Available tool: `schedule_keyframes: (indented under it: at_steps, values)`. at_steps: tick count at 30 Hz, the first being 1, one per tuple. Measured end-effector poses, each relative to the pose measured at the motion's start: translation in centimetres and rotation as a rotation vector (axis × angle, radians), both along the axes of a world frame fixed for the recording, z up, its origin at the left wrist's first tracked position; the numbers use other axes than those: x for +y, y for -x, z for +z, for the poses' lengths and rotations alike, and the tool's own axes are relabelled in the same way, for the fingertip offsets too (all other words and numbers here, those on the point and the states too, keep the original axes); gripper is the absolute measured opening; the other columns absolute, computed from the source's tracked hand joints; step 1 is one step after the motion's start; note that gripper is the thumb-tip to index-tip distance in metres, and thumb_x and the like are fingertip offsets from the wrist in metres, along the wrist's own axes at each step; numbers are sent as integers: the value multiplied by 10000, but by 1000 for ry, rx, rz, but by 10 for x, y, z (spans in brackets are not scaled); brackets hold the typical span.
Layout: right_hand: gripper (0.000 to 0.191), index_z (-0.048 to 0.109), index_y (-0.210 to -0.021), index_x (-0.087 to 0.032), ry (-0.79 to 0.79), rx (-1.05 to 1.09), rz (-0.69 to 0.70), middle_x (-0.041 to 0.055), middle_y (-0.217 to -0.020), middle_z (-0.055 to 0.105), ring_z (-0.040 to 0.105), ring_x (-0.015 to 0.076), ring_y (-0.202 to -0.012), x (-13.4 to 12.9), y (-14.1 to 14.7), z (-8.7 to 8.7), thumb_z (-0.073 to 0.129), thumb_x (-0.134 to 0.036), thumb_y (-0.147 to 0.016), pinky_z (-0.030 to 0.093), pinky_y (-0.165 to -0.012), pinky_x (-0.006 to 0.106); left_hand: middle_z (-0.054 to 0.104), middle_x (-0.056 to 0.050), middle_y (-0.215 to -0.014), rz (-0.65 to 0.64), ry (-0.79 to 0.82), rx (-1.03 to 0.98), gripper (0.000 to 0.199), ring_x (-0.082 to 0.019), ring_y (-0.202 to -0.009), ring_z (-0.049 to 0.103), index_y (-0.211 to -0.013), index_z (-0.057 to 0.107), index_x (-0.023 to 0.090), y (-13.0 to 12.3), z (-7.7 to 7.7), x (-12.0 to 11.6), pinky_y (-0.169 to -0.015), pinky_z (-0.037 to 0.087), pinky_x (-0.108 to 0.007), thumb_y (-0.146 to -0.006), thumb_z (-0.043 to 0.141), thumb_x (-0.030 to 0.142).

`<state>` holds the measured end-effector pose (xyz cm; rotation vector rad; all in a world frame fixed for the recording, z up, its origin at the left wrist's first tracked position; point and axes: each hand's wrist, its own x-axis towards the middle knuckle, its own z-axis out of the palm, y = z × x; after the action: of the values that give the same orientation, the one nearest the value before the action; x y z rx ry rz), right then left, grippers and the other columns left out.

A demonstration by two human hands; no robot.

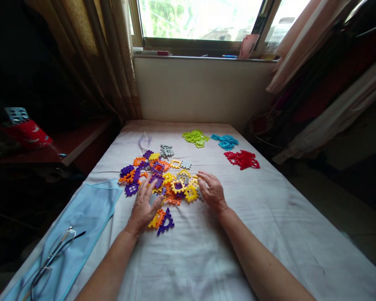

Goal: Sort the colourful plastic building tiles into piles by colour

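Note:
A mixed heap of plastic interlocking tiles in purple, orange, yellow and grey lies mid-table, with a yellow square tile (pixel 191 193) at its right side. My left hand (pixel 145 205) rests at the heap's left front, fingers spread over a purple tile (pixel 157 180). Just below it are an orange tile (pixel 160 217) and a purple triangular tile (pixel 166 221). At the heap's right edge is my right hand (pixel 211 191), fingers extended beside a pale yellow tile (pixel 194 182). Whether its fingertips touch that tile I cannot tell.
Sorted piles of green tiles (pixel 195 138), blue tiles (pixel 224 141) and red tiles (pixel 242 159) sit at the back right. Glasses (pixel 61 246) lie on a light blue cloth (pixel 90 209) at the left. A window wall (pixel 200 88) bounds the far edge.

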<state>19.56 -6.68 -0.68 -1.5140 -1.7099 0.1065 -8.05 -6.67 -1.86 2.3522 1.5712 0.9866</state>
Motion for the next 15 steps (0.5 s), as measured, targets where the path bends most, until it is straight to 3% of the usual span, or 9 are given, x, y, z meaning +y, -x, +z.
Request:
schedule_keyframes:
  at_steps: [2,5,9,15]
  values:
    - [364,720,-1045,-197,13,90,-90,110,-1099,731,663,229,-1039,-7,-19,-8,420,-345,-902,495,-960,398,424,-132,-1517,-9,-38,-41,550,-259,-1416,375,-1379,508,193,2,3,1,-1147,342,-472,-946,396,514]
    - [350,736,-966,-208,83,149,-167,90,-982,757,690,234,-924,-16,-35,-17,440,-363,-862,534,-880,384,562,-135,-1388,90,-118,-62,499,-261,-1338,472,-1277,588,179,12,3,6,-1140,351,-471,-946,390,494]
    - [323,745,-928,-220,124,119,-149,81,-964,759,690,232,-894,-21,-36,-20,470,-364,-838,532,-864,378,668,-150,-1210,234,-153,-122,480,-249,-1191,592,-1174,629,147,27,-1,13,-1067,438,-428,-948,349,466]
    - [302,738,-976,-209,136,-27,-104,87,-959,749,669,230,-891,-25,-27,-15,518,-364,-839,505,-864,370,696,-144,-1157,321,-149,-118,427,-236,-1103,642,-1117,639,157,25,-6,14,-1008,481,-395,-928,343,399]
